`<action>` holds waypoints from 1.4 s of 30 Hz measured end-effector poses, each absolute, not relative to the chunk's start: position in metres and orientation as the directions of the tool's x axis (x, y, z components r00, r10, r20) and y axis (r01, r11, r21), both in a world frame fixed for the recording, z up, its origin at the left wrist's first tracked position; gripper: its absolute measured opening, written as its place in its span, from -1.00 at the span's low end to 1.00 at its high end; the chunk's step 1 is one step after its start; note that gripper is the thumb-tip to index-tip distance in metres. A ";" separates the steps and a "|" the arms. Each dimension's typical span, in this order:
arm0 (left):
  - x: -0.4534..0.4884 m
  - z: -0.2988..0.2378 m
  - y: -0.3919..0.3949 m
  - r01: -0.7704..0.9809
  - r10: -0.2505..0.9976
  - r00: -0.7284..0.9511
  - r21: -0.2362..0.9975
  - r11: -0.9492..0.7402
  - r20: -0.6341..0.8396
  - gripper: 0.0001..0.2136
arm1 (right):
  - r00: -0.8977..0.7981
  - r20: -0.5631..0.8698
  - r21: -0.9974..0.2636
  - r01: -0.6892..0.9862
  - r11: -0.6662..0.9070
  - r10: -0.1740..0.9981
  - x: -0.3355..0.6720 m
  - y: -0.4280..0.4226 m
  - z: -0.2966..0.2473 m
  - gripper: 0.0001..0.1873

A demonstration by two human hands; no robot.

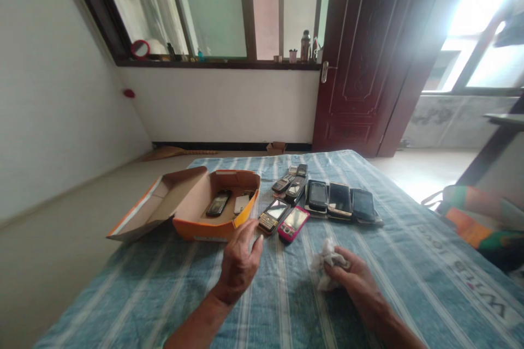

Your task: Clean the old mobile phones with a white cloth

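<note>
My left hand (239,259) hovers over the striped blue cloth (409,262), fingers loosely stretched, holding nothing. It is just short of a gold keypad phone (273,215) and beside the orange cardboard box (204,228). My right hand (354,272) rests on the cloth, closed on a crumpled white rag (325,262). A pink phone (293,223) lies next to the gold one. Behind them lie several dark phones (339,202) in a row. Inside the box are a black phone (218,203) and a white one (241,203).
The box's lid (151,210) hangs open to the left near the bed's edge. A dark wooden door (368,54) stands behind, with a windowsill (216,63) holding small items. Colourful fabric (483,218) lies at the right. A small carton (276,147) sits on the floor.
</note>
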State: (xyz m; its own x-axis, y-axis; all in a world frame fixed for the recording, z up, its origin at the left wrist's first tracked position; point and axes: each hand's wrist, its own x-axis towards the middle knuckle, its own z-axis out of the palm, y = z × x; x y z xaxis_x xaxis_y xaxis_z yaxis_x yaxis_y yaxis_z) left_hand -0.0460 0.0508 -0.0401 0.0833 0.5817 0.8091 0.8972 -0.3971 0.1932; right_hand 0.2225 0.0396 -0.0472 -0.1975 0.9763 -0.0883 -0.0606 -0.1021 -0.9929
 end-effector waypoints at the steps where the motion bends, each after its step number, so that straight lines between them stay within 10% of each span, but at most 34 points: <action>1: -0.045 -0.033 0.049 0.909 0.534 0.110 0.132 -0.395 0.839 -0.73 | -0.200 -0.089 -0.993 -0.059 -0.103 0.976 0.222 0.040 -0.047 -0.55; 5: -0.051 -0.005 0.050 0.969 0.477 0.202 -0.102 -0.227 0.856 -0.72 | -0.219 -0.077 -0.994 -0.054 -0.091 0.973 0.223 0.040 -0.050 -0.56; 12: -0.066 0.020 0.063 0.983 0.891 -0.089 -0.104 0.151 0.446 -0.89 | -0.223 -0.078 -0.996 -0.023 -0.085 0.972 0.225 0.040 -0.055 -0.55; 31: -0.085 0.012 0.103 0.995 0.855 0.104 -0.048 -0.093 0.509 -0.84 | -0.233 -0.071 -0.997 0.002 -0.072 0.970 0.222 0.042 -0.054 -0.56; 36: -0.065 -0.001 0.087 0.997 0.657 0.073 -0.051 -0.054 0.750 -0.80 | -0.262 -0.059 -0.998 -0.003 -0.062 0.963 0.222 0.042 -0.055 -0.61; 42: -0.024 -0.032 0.079 0.921 0.547 0.272 -0.049 -0.388 0.792 -0.81 | -0.250 -0.045 -0.999 -0.001 -0.046 0.967 0.222 0.042 -0.055 -0.62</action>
